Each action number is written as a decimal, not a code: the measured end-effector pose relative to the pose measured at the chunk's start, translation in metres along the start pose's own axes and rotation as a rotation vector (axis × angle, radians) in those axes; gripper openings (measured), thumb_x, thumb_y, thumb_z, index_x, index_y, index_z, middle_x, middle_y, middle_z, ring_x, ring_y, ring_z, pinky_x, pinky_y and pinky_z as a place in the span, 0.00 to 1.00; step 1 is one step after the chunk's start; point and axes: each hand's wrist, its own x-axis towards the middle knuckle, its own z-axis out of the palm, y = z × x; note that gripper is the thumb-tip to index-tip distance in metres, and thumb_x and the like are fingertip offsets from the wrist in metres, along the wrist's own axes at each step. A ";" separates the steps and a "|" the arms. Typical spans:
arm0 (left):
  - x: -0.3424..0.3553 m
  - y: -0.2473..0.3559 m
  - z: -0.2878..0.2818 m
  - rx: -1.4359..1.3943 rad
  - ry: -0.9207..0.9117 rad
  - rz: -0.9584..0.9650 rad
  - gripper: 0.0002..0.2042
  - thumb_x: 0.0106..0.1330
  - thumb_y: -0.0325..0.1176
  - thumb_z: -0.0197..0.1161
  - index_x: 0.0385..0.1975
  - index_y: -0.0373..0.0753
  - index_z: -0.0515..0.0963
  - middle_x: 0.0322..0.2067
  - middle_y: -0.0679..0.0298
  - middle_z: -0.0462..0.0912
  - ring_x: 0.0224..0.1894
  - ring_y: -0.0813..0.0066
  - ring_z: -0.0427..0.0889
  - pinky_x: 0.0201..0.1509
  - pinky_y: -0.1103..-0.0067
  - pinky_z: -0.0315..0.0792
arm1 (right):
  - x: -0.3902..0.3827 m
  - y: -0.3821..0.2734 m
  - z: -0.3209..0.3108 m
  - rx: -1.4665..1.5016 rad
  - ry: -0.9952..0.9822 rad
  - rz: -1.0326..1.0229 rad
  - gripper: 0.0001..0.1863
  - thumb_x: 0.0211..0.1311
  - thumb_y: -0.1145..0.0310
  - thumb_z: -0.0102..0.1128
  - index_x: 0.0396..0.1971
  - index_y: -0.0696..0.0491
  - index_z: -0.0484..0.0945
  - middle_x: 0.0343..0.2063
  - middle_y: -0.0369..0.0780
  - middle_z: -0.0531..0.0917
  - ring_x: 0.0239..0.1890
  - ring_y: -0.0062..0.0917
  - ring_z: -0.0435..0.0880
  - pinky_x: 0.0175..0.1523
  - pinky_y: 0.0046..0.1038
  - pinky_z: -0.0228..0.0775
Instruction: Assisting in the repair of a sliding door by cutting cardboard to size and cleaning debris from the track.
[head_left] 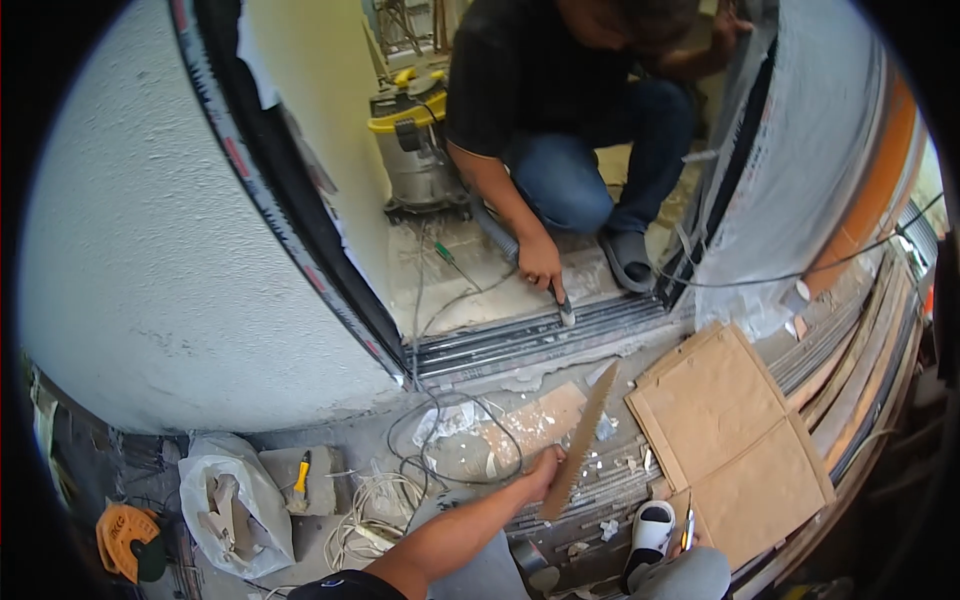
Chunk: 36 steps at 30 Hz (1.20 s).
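Head view: the right hand [694, 541], mostly hidden, is holding a slim pointed tool [689, 521]; the left hand [545, 472] is gripping a brown toothed strip [583, 438], cardboard [728, 425] lying rightward, black cable [437, 403] looping across the floor [462, 460] leftward. Beyond, a co-worker's hand [541, 263] is holding a pale-tipped implement [566, 313] at door tracks [490, 350], a vacuum [415, 170] standing behind.

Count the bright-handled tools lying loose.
2: a green-handled tool on the doorway floor; a yellow-handled tool on the gray block. More may be hidden.
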 end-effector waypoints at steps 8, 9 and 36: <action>-0.003 0.022 0.010 0.114 -0.437 -0.072 0.49 0.46 0.86 0.41 0.44 0.40 0.70 0.19 0.66 0.69 0.13 0.73 0.70 0.16 0.73 0.70 | -0.037 -0.061 -0.046 -0.092 -0.093 0.093 0.16 0.56 0.64 0.64 0.42 0.56 0.80 0.34 0.51 0.83 0.38 0.45 0.83 0.42 0.41 0.76; 0.007 0.021 0.006 0.092 -0.534 -0.052 0.50 0.43 0.87 0.42 0.45 0.40 0.70 0.20 0.63 0.72 0.13 0.71 0.72 0.16 0.71 0.72 | -0.060 -0.065 -0.064 -0.130 -0.117 0.137 0.16 0.56 0.64 0.64 0.42 0.56 0.80 0.34 0.51 0.83 0.38 0.45 0.83 0.42 0.41 0.76; -0.069 0.092 -0.039 -0.421 -1.069 -0.057 0.54 0.53 0.79 0.45 0.59 0.27 0.64 0.42 0.47 0.73 0.26 0.69 0.67 0.24 0.78 0.61 | -0.091 -0.178 -0.110 -0.169 -0.413 0.649 0.16 0.58 0.60 0.65 0.42 0.55 0.80 0.35 0.47 0.84 0.37 0.40 0.83 0.43 0.40 0.76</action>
